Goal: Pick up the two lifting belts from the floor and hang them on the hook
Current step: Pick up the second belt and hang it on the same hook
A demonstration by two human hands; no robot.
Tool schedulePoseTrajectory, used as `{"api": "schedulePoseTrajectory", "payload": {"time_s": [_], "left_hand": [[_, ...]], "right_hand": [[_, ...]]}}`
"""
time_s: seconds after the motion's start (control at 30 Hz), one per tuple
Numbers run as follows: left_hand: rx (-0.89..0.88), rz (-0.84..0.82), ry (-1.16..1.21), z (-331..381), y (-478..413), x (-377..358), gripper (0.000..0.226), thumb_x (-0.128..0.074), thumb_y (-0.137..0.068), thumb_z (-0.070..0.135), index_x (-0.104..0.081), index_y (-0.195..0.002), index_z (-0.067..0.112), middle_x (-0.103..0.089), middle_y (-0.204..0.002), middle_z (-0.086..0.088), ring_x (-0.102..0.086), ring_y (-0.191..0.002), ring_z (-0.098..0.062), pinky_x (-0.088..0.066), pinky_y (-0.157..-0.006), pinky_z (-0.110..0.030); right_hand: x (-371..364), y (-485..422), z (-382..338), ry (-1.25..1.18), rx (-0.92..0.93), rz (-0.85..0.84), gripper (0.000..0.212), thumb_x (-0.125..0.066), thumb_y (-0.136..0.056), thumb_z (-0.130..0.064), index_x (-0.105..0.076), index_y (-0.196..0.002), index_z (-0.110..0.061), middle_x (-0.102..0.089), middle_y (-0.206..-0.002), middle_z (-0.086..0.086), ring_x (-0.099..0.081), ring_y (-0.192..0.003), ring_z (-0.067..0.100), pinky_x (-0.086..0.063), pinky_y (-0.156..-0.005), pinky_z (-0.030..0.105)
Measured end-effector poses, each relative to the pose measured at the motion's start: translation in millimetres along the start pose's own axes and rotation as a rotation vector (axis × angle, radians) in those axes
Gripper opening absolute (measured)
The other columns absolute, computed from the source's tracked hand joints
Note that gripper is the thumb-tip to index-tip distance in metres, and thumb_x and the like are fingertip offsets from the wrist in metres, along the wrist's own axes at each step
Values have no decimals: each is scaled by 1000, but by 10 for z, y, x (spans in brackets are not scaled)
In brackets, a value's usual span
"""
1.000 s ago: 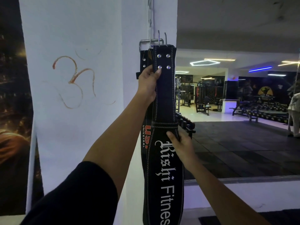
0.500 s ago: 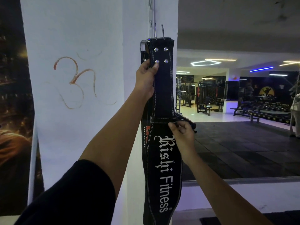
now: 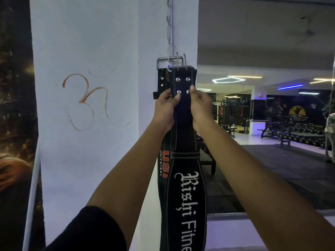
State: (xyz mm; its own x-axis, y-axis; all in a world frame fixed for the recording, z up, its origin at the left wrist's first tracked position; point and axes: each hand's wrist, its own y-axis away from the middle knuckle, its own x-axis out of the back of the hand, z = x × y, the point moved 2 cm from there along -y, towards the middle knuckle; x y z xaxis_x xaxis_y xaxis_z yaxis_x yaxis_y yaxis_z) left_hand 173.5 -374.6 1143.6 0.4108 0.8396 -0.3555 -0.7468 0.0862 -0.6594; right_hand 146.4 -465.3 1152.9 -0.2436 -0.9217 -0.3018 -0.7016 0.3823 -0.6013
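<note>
A black lifting belt with white "Rishi Fitness" lettering (image 3: 184,192) hangs down in front of a white pillar. My left hand (image 3: 164,109) and my right hand (image 3: 199,109) grip its upper strap from either side, just below the four rivets. Its metal buckle (image 3: 170,60) sits at the top, by a small hook (image 3: 169,67) on the pillar's edge. Whether the buckle rests on the hook I cannot tell. Behind it hangs a second black belt (image 3: 164,163) with red "USI" print, mostly hidden.
The white pillar (image 3: 101,51) carries an orange painted symbol (image 3: 85,100). A dark poster (image 3: 14,124) is at the left. To the right, a large mirror (image 3: 272,142) shows gym benches, dumbbell racks and a black mat floor. A person stands at the far right (image 3: 330,138).
My right hand has moved up from the belt's wide middle part to the upper strap beside my left hand. The belt's top sits lower against the pillar than half a second ago.
</note>
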Motion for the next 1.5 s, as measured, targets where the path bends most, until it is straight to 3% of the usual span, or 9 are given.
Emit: {"api": "schedulePoseTrajectory", "payload": {"time_s": [0.1,0.33,0.4,0.53,0.77,1.0,1.17,1.33,1.5], "left_hand": [[20,-22,3,-13,2,19,30,-51,-92,0,-54,-122,0,-66,-96,-7,-66,-83,-19,-56,-80,-35],[45,132,1,288,-164,-118,17,-49,-87,0,-62,-99,2,-64,-77,-10,-61,-66,-22,-54,-62,-30],[54,226,-18,347,-214,-183,14,-57,-90,17,-61,-89,4,-62,-73,-9,-60,-63,-23,-53,-65,-31],[23,307,-175,250,-389,-187,40,-51,-93,33,-50,-114,0,-66,-103,-17,-67,-91,-33,-55,-81,-41],[-64,335,-234,86,-624,-168,13,-50,-94,23,-59,-86,18,-64,-103,-15,-61,-90,-27,-52,-93,-51],[-162,373,-246,148,-1162,6,16,-50,-95,20,-62,-94,9,-65,-95,-13,-61,-84,-26,-54,-89,-46],[-245,350,-255,325,-1784,78,22,-55,-92,21,-65,-95,2,-60,-73,-5,-58,-74,-24,-54,-80,-41],[-283,362,-310,509,-2450,89,25,-57,-91,22,-62,-73,5,-55,-64,-2,-52,-64,-21,-51,-70,-34],[-332,345,-343,620,-2977,83,38,-57,-91,19,-52,-55,10,-54,-61,-3,-54,-65,-24,-52,-70,-33]], "right_hand": [[-66,-238,-183,-8,-58,-3,28,-58,-89,-27,-57,-64,-15,-60,-81,15,-53,-77,25,-51,-77,44],[-112,-435,-186,-36,-211,-30,24,-55,-89,-8,-56,-65,-10,-57,-84,10,-51,-85,24,-52,-83,47],[-116,-438,-151,-22,-175,-68,15,-50,-90,-6,-61,-80,-8,-57,-83,7,-51,-85,23,-50,-74,42],[-96,-507,-151,-80,-194,-85,33,-49,-93,-23,-44,-126,-17,-59,-98,6,-54,-85,21,-45,-73,37],[-103,-800,-4,-6,-218,-92,35,-43,-95,-40,-59,-113,-14,-56,-93,7,-53,-83,24,-40,-57,27],[-445,-1279,16,-147,-127,-44,30,-54,-92,-25,-62,-64,-17,-63,-89,11,-54,-76,24,-53,-76,44],[-740,-1803,-151,-133,-3,74,29,-63,-83,-16,-63,-88,13,-52,-70,9,-47,-68,23,-49,-66,39],[-986,-2320,-297,-169,26,88,27,-69,-81,-13,-53,-60,-7,-55,-64,6,-52,-69,22,-47,-63,35],[-1160,-2651,-399,-160,64,135,21,-68,-82,-11,-60,-99,-1,-55,-84,6,-54,-80,22,-49,-70,32]]}}
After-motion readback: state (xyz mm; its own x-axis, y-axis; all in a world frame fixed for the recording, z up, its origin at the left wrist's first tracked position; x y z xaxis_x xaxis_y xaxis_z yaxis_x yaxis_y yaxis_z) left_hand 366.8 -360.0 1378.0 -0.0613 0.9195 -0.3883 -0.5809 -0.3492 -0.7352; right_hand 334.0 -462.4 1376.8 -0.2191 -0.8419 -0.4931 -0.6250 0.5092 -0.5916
